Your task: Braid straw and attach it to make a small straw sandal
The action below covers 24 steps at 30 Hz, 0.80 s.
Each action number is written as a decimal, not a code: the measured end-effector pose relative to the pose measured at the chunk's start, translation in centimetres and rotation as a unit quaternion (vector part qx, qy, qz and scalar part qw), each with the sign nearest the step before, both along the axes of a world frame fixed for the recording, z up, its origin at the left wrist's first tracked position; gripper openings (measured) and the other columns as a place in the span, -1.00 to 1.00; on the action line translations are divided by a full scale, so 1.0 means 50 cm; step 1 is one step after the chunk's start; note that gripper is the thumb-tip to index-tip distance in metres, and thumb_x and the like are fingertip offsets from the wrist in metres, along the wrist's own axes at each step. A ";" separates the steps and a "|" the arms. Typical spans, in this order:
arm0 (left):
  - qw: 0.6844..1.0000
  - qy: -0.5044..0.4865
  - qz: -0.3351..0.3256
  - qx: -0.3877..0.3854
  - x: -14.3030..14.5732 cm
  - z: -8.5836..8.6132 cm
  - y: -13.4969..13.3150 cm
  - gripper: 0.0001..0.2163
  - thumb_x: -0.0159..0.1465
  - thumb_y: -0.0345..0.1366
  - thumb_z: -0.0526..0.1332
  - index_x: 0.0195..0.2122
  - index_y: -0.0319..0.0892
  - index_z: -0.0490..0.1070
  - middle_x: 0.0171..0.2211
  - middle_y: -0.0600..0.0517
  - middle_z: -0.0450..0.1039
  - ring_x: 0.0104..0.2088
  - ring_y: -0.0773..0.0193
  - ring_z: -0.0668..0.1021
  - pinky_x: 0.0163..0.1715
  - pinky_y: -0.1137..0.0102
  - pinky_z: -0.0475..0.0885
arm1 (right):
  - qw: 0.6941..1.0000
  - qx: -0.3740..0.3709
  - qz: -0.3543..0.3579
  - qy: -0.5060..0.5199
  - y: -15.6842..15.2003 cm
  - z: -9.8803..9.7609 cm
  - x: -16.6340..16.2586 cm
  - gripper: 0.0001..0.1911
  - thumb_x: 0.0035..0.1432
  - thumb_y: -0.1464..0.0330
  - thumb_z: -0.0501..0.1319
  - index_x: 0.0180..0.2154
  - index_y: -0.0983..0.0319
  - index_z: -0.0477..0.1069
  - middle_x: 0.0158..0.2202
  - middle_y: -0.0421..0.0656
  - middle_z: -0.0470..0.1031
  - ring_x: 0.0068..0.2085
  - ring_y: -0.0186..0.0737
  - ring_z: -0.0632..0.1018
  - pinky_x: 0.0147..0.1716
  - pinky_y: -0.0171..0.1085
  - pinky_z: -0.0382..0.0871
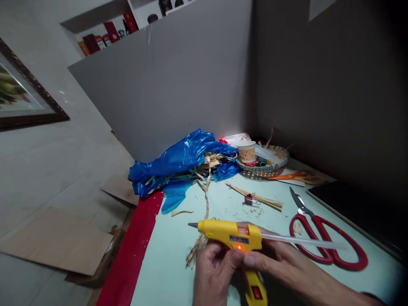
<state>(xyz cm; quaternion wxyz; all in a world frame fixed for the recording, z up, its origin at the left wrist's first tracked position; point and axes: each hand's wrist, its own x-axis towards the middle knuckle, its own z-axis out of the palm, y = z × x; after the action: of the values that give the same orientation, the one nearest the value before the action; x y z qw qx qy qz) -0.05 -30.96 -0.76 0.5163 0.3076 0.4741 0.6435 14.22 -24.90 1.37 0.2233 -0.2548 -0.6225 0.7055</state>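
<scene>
Flanking glue gun (230,234): scissors (321,238), straw braid (207,204).

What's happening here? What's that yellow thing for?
A person holds a yellow glue gun over the table, left hand and right hand both gripping it. Its small light glows orange and a clear glue stick sticks out the back. A braided straw cord lies under its front end; red scissors rest to the right.

At six o'clock the left hand (213,268) and right hand (282,264) clasp a yellow glue gun (230,233) over the desk (170,263); scissors (328,247) lie at four o'clock, a blue bag (178,159) at twelve.
</scene>
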 end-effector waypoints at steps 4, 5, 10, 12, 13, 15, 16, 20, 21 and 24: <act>0.996 0.082 0.020 0.005 -0.022 0.004 -0.023 -0.63 -0.04 -0.19 0.51 -0.18 -0.12 0.68 -0.20 -0.09 0.65 -0.29 0.14 0.62 -0.27 0.41 0.51 | 0.993 -0.077 -0.084 0.027 0.019 -0.011 0.009 -0.58 0.23 0.09 0.27 0.00 0.21 0.51 -0.01 -0.05 0.53 0.02 0.04 0.51 0.02 -0.11 0.41; 0.989 0.144 0.043 -0.006 -0.039 0.008 -0.028 -0.62 -0.03 -0.22 0.50 -0.13 -0.09 0.66 -0.21 -0.06 0.63 -0.34 0.19 0.60 -0.32 0.43 0.49 | 0.986 -0.102 -0.125 0.050 0.028 -0.013 0.013 -0.59 0.21 0.08 0.29 -0.04 0.23 0.51 -0.08 -0.06 0.55 -0.06 0.00 0.54 -0.08 -0.15 0.46; 0.832 0.550 0.055 -0.038 -0.141 0.028 -0.023 -0.81 0.31 -0.26 0.17 -0.36 -0.16 0.55 -0.39 -0.02 0.51 -0.39 0.21 0.52 -0.36 0.40 0.35 | 0.951 -0.205 -0.196 0.120 0.073 -0.019 0.024 -0.59 0.20 0.05 0.27 -0.10 0.22 0.45 -0.26 -0.12 0.54 -0.39 -0.23 0.49 -0.46 -0.34 0.40; 0.815 0.576 0.033 -0.053 -0.158 0.026 -0.008 -0.80 0.31 -0.28 0.16 -0.41 -0.15 0.52 -0.42 -0.01 0.49 -0.40 0.18 0.51 -0.37 0.36 0.32 | 0.963 -0.206 -0.149 0.083 0.076 -0.026 0.023 -0.58 0.27 0.03 0.18 -0.11 0.25 0.43 -0.36 -0.13 0.52 -0.48 -0.30 0.42 -0.55 -0.38 0.27; 0.814 0.577 0.021 -0.058 -0.160 0.022 -0.002 -0.83 0.29 -0.29 0.19 -0.40 -0.15 0.53 -0.41 -0.02 0.49 -0.37 0.14 0.51 -0.35 0.34 0.32 | 0.970 -0.198 -0.127 0.062 0.074 -0.029 0.021 -0.55 0.30 0.01 0.13 -0.13 0.27 0.43 -0.44 -0.16 0.49 -0.52 -0.33 0.38 -0.57 -0.39 0.20; 0.804 0.590 -0.006 -0.069 -0.157 0.010 0.005 -0.90 0.23 -0.30 0.24 -0.31 -0.13 0.56 -0.34 -0.04 0.48 -0.28 0.05 0.53 -0.28 0.30 0.33 | 0.980 -0.172 -0.096 0.016 0.067 -0.034 0.019 -0.52 0.31 -0.01 0.11 -0.18 0.29 0.43 -0.54 -0.23 0.39 -0.54 -0.36 0.31 -0.55 -0.38 0.15; 0.799 0.597 -0.017 -0.076 -0.155 0.003 0.006 -0.89 0.20 -0.31 0.26 -0.26 -0.12 0.56 -0.31 -0.05 0.47 -0.25 0.02 0.54 -0.26 0.27 0.33 | 0.983 -0.159 -0.090 -0.012 0.063 -0.036 0.018 -0.52 0.28 -0.02 0.14 -0.21 0.29 0.43 -0.56 -0.25 0.35 -0.53 -0.36 0.28 -0.53 -0.37 0.15; 0.801 0.591 -0.042 -0.080 -0.168 -0.017 -0.003 -0.84 0.24 -0.32 0.19 -0.17 -0.08 0.50 -0.25 -0.04 0.46 -0.24 0.04 0.54 -0.24 0.28 0.35 | 0.984 -0.119 -0.069 -0.115 0.055 -0.035 0.022 -0.48 0.10 -0.06 0.29 -0.22 0.28 0.42 -0.59 -0.29 0.29 -0.51 -0.34 0.23 -0.48 -0.34 0.15; 0.806 0.585 -0.049 -0.075 -0.175 -0.020 -0.006 -0.83 0.27 -0.32 0.15 -0.17 -0.07 0.49 -0.25 -0.04 0.46 -0.24 0.06 0.54 -0.23 0.28 0.36 | 0.983 -0.111 -0.068 -0.130 0.056 -0.036 0.023 -0.46 0.09 -0.08 0.28 -0.20 0.28 0.43 -0.59 -0.29 0.29 -0.51 -0.34 0.22 -0.49 -0.34 0.13; 0.806 0.582 -0.077 -0.076 -0.189 -0.022 -0.006 -0.81 0.28 -0.32 0.12 -0.14 -0.10 0.48 -0.21 -0.05 0.44 -0.19 0.06 0.52 -0.18 0.25 0.36 | 0.978 -0.092 -0.076 -0.168 0.058 -0.047 0.022 -0.38 0.05 -0.16 0.25 -0.19 0.26 0.45 -0.59 -0.28 0.30 -0.52 -0.33 0.23 -0.52 -0.35 0.12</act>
<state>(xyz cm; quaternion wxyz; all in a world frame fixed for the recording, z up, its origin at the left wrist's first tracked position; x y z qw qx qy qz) -9.53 -31.23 -1.86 0.2129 0.6193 0.7082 0.2637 15.30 -22.02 -0.96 0.1442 -0.4360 -0.5619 0.6880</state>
